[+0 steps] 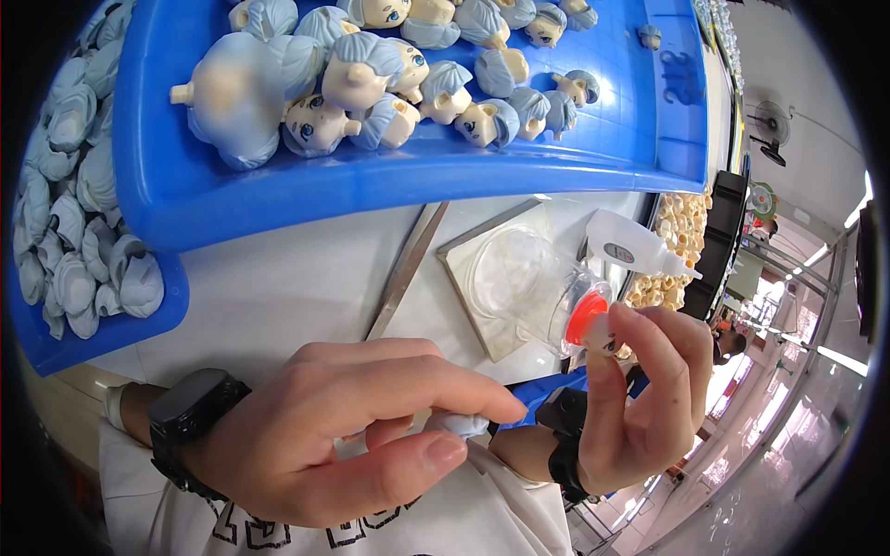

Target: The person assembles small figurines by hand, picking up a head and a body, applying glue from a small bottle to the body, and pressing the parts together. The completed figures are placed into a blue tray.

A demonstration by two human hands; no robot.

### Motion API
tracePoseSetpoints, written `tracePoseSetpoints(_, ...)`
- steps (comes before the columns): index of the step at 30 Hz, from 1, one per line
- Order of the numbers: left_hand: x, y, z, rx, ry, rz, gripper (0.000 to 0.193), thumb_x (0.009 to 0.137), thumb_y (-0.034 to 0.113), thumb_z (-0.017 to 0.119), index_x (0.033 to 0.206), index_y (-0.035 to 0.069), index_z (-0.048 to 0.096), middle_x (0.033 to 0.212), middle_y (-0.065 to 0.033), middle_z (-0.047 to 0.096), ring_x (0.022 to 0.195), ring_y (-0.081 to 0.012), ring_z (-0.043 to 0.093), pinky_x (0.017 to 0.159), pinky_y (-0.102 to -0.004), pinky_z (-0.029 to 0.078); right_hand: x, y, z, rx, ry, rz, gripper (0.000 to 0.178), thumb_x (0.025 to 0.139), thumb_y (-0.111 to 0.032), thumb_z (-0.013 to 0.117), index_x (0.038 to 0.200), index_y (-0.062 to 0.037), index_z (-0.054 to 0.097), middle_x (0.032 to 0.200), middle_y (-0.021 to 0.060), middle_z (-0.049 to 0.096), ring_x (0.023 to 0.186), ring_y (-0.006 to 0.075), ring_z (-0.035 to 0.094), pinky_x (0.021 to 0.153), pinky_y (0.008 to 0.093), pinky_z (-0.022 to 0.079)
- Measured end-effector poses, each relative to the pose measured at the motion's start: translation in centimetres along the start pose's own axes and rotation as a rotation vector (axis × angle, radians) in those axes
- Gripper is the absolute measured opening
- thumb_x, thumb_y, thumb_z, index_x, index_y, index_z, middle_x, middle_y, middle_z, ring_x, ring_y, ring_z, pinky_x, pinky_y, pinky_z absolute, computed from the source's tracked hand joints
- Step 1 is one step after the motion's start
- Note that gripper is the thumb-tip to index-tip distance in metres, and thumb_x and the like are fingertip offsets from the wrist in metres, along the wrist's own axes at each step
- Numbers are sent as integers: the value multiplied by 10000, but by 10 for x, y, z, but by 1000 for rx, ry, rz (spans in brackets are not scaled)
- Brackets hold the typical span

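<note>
My right hand (pixel 649 389) pinches a small doll face piece (pixel 603 341), pale with a painted eye, between thumb and fingers. The piece is right at the orange-red top (pixel 586 317) of a clear plastic bottle (pixel 519 278); whether they touch I cannot tell. My left hand (pixel 362 426) is curled around a light-blue doll hair piece (pixel 461 423), which is partly hidden under the index finger. Beyond both hands, a blue tray (pixel 408 193) bears several doll heads (pixel 357 74) with light-blue hair and painted eyes.
A blue bin (pixel 171 301) of loose light-blue hair pieces (pixel 76 278) stands at the left. On the white table lie a metal ruler-like strip (pixel 408 269) and a square pale slab (pixel 464 264) under the bottle. A white squeeze bottle (pixel 630 243) and many cream-coloured parts (pixel 681 222) are at the right.
</note>
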State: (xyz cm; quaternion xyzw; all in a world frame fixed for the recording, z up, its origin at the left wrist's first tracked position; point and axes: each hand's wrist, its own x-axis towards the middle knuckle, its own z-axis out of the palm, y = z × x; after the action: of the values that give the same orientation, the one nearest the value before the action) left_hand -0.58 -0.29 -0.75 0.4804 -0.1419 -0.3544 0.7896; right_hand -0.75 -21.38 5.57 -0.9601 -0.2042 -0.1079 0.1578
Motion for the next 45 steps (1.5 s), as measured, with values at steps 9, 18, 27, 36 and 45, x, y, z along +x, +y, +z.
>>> tracePoseSetpoints(9,-1,2,1,-17,24,-18,354,825,222,482,1015,-49,607,729,-108,567,601,-156,516,560,-263,380,0,0,3,26,2,14,310,619,-29,646,924,17,615,725,119,565,624,218,510,564,288,396)
tracePoseSetpoints(18,0,1,2,-22,19,-6,368,847,250,473,1021,-47,603,742,-102,567,607,-152,518,565,-262,386,-2,0,2,27,23,38,272,648,-41,643,909,28,603,737,129,559,621,218,506,558,284,395)
tracePoseSetpoints(27,0,2,2,-25,18,-25,368,842,249,477,1015,-50,604,734,-102,567,609,-153,523,568,-261,389,-3,0,2,8,58,9,269,665,-64,654,913,25,601,728,118,559,613,210,499,537,282,388)
tracePoseSetpoints(36,0,1,2,-24,28,-16,364,840,248,479,1007,-48,606,742,-103,574,615,-153,528,567,-259,390,-5,1,4,38,120,-9,249,683,-100,666,894,13,600,723,114,570,610,201,505,517,278,386)
tracePoseSetpoints(45,1,3,1,28,21,-41,378,844,264,472,994,-57,604,770,-106,597,641,-159,557,582,-254,419,-7,4,-4,162,18,2,345,586,26,666,922,-13,598,756,87,591,639,175,520,540,243,398)
